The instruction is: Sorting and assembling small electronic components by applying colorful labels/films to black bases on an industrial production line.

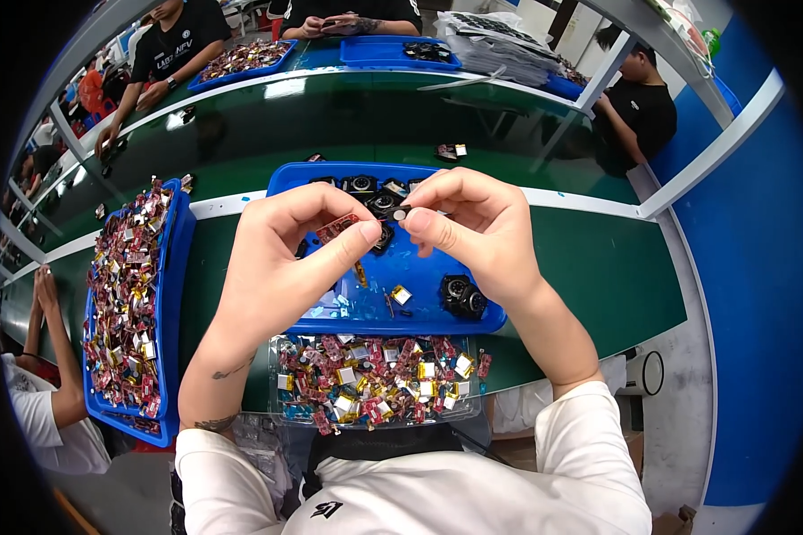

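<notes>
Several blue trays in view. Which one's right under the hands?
The near middle blue tray, beneath the left hand and right hand, holding black units. The other blue trays sit left or farther away.

- Frame centre: my left hand (281,254) pinches a red board (337,226); my right hand (482,236) pinches a black part (389,214).
- Lower centre: clear tray (467,409), heaped with components (426,369).

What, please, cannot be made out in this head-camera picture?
In the head view:
Hidden: part of the red board, by the left hand.
Too small: whether the dark part in the right hand touches the board.
Buried: lower pieces in the clear tray, by upper ones.
Cut off: head of the co-worker opposite, by the top edge.
</notes>
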{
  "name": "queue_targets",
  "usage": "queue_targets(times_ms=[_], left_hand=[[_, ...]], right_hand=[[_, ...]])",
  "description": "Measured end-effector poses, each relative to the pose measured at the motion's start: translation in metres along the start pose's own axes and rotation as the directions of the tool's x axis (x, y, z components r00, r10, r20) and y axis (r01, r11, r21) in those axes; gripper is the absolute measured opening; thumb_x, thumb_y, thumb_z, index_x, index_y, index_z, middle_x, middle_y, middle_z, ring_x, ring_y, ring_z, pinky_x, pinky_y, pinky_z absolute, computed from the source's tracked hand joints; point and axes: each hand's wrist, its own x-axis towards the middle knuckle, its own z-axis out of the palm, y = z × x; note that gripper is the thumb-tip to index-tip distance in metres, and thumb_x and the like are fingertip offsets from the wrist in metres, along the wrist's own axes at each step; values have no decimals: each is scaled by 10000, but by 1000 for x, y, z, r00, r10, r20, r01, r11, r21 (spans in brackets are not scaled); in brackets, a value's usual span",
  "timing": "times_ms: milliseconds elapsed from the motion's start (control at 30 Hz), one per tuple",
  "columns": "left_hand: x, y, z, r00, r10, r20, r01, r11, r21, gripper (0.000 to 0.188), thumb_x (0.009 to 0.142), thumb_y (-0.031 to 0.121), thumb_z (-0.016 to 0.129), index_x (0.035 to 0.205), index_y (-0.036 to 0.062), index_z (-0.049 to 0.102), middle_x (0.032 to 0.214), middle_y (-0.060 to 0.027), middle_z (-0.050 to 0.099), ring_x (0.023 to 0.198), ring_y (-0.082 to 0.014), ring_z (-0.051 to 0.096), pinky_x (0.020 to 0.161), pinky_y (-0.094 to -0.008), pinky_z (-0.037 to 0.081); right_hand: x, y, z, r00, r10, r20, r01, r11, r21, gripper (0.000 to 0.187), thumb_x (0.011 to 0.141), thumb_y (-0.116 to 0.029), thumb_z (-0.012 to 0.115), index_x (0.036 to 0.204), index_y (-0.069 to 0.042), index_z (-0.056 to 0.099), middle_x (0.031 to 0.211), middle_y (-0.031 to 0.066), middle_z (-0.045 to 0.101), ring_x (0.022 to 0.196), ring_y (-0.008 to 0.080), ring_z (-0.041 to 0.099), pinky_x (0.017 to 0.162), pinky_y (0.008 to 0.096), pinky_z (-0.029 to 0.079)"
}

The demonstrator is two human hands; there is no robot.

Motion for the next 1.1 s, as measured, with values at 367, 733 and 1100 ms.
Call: queue_targets(times_ms=[367,733,1100], left_hand=[[1,0,2,999,-19,27,21,997,-72,76,840,50,661,870,-20,653,840,-32,644,771,-64,569,667,-195,434],[-1,3,0,997,67,24,-65,996,-52,98,826,61,676,852,-33,665,778,-42,646,664,-61,576,553,-207,473],[-2,7,-3,994,100,46,-100,995,-17,112,824,73,679,846,-35,661,775,-45,644,656,-62,578,545,-212,479]], right_hand=[[-1,6,-4,987,-30,158,12,994,113,99,849,-69,674,857,25,642,821,54,639,749,91,595,677,229,491],[11,10,-27,988,105,110,88,199,-976,219,769,-221,676,686,-18,663,613,163,608,582,304,615,559,388,497],[6,27,-33,704,703,102,204,-62,-977,556,529,-301,841,997,-82,635,830,27,676,863,253,638,743,371,492]])
